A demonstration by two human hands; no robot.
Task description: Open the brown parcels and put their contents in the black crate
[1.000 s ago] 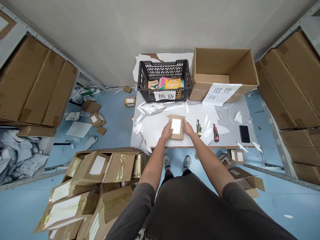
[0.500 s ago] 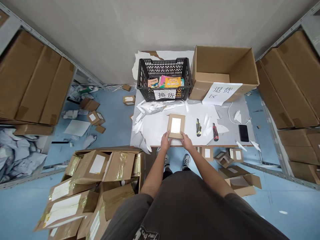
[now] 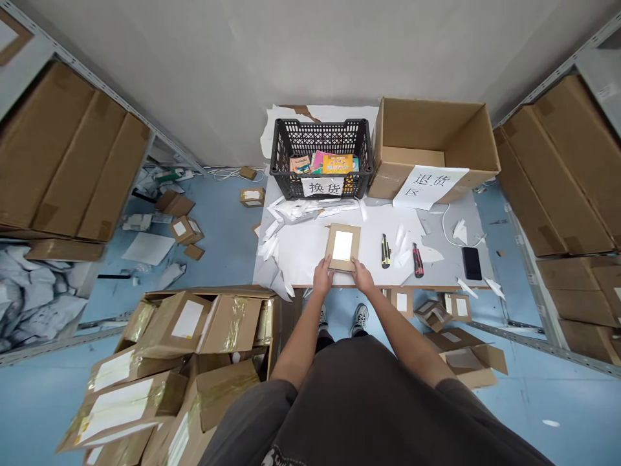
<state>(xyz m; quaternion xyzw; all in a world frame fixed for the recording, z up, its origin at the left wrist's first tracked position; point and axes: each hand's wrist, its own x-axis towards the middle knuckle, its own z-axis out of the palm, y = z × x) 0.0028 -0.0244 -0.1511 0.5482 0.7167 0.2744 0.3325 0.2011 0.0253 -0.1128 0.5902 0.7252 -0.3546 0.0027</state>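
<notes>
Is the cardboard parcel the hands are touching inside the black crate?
No, the parcel sits on the table, in front of the crate.

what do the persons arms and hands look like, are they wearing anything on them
Both forearms are bare, and the left hand and right hand have no gloves; no watch or band shows. The left sleeve and right sleeve are short, loose and dark grey, part of a dark grey T-shirt with white lettering on its front.

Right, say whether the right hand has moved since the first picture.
Yes: the right hand has moved back toward the body, from the side of the cardboard parcel to its near edge.
</notes>
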